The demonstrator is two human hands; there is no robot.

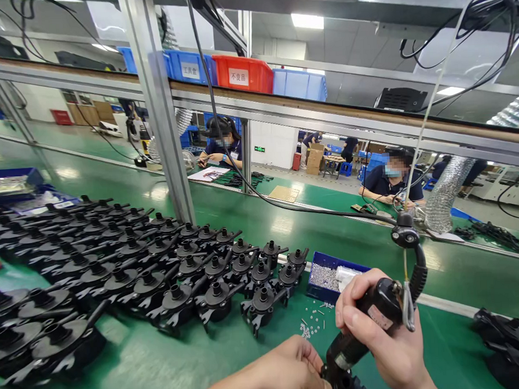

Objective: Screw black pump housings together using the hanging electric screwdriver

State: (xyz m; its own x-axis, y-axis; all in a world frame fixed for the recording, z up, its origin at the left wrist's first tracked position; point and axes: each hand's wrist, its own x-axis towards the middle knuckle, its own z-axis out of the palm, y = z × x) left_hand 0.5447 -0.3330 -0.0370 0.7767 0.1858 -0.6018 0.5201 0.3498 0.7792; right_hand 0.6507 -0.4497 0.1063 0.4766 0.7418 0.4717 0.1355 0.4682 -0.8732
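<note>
At a green bench (151, 368), we wrap our right hand (397, 341) around the dark body of a power screwdriver (381, 307), its lower end tilted down to the left, while our left hand (292, 370), fingers drawn together, grips a black part (345, 385) at the bottom edge of the view. The driver's nose stands right over that part; whether its tip touches, we cannot tell, since fingers and housing hide it. A hook (407, 308) and a pale cord (429, 104) rise from the tool's top end. Just beyond our hands, small metal pieces (307, 328) lie scattered on the green surface, near a blue box (319, 294) that holds a heap of more such pieces and a white item. To our left, rows of black assemblies (215, 301), each with an upright stub, fill much of the bench; more dark parts (511, 349) lie at the far right. Across from us, two people in dark tops, one at left (226, 147) and one at right (391, 182), sit below a shelf bearing a red bin (253, 73) between blue bins (299, 85).
</note>
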